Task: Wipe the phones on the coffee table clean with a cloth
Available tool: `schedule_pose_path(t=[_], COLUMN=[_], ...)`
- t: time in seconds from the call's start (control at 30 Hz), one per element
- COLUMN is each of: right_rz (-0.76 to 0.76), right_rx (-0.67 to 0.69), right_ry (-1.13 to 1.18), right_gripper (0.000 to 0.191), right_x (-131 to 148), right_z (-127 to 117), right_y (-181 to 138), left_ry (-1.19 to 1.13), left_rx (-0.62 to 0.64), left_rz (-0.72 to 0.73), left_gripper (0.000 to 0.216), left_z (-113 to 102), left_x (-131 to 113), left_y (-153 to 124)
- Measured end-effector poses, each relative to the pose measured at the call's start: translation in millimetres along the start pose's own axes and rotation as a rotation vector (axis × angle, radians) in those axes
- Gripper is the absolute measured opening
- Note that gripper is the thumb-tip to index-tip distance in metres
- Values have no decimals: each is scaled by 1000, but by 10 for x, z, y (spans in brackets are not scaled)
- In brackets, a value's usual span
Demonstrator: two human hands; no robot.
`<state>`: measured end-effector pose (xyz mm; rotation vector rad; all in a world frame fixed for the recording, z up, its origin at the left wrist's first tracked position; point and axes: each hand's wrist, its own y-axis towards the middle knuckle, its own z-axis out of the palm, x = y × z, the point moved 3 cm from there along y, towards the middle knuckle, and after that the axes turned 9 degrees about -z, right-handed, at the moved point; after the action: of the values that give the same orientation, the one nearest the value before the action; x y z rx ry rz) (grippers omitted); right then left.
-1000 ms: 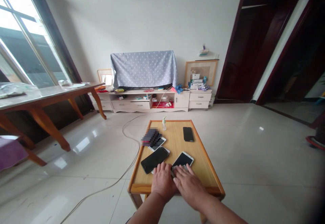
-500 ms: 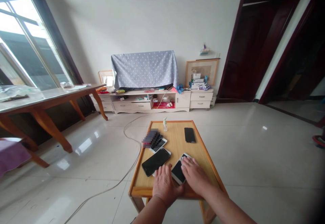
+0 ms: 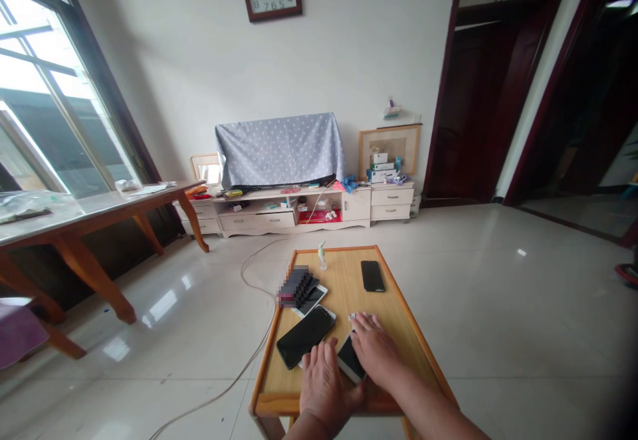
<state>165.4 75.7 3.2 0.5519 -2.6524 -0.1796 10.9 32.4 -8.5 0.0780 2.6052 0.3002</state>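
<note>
the white-edged phone [image 3: 351, 359] has a dark screen.

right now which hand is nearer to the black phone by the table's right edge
The right hand. It is over the white phone, on the near side of the black phone; the left hand is closer to the body and farther left.

Left hand [image 3: 321, 383] and right hand [image 3: 375, 349] reach forward, 2 palms apparently facing down.
</note>
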Motion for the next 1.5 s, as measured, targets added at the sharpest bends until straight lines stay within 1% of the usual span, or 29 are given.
schedule_pose_path(t=[0.07, 0.13, 0.23, 0.3, 0.37, 0.43, 0.47, 0.53, 0.6, 0.7, 0.77, 0.83, 0.9, 1.0, 1.13, 1.2, 1.23, 1.3, 1.37, 1.4, 1.43, 1.47, 1.5], right_rz=[50, 42, -75, -125, -80, 19, 51, 57, -6, -127, -163, -167, -153, -94, 42, 81, 85, 57, -34, -103, -143, -154, -132], right_rx=[-26, -18, 37, 62, 48, 0, -15, -12, 25, 82, 97, 105, 111, 91, 7, -26, -33, -26, 3, 18, 28, 32, 27], right_ry=[-6, 4, 61, 104, 109, 77, 68, 71, 99, 153, 174, 183, 185, 153, 56, 31, 24, 28, 66, 100, 123, 134, 131], right_gripper=[58, 57, 51, 49, 49, 54, 57, 58, 56, 52, 51, 51, 52, 52, 56, 58, 58, 56, 51, 49, 48, 48, 49], right_x=[-75, 12, 284, 354, 251, 55, -27, -83, 28, 348, 512, 576, 538, 316, -100, -185, -166, -16, 210, 310, 369, 376, 329], right_z=[-36, 4, 125, 143, 75, -37, -82, -119, -97, -64, -84, -117, -136, -148, -232, -272, -273, -227, -140, -100, -75, -70, -84], right_y=[36, -28, -196, -259, -243, -178, -145, -110, -136, -282, -416, -552, -665, -728, -613, -561, -555, -585, -636, -653, -655, -638, -602], left_ry=[3, 5, 19, 23, 22, 29, 37, 46, 43, 53, 75, 91, 86, 68, 93, 102, 102, 99, 96, 96, 96, 94, 92], left_rx=[-9, -20, -14, -10, -37, -67, -69, -47, -13, 21, 34, 49, 49, 18, -3, 12, 19, 26, 42, 55, 67, 77, 80], left_rz=[10, 16, 27, 37, 42, 46, 49, 50, 36, 26, 28, 27, 25, 31, 21, 32, 35, 23, 16, 18, 20, 20, 16], left_gripper=[79, 78, 68, 63, 68, 76, 77, 77, 74, 63, 60, 64, 68, 66, 68, 70, 70, 67, 61, 57, 55, 54, 54], left_z=[-13, -5, 53, 94, 97, 58, 31, -21, -56, -67, -61, -56, -61, -81, -92, -86, -82, -71, -57, -52, -50, -54, -63], left_x=[-24, -13, 50, 84, 82, 41, 12, -41, -66, -54, -35, -26, -36, -79, -112, -110, -103, -77, -51, -42, -38, -40, -47], left_y=[-3, 1, 17, 23, 14, -6, -16, -29, -29, -24, -25, -28, -30, -27, -15, -11, -9, -5, 0, 2, 3, 4, 3])
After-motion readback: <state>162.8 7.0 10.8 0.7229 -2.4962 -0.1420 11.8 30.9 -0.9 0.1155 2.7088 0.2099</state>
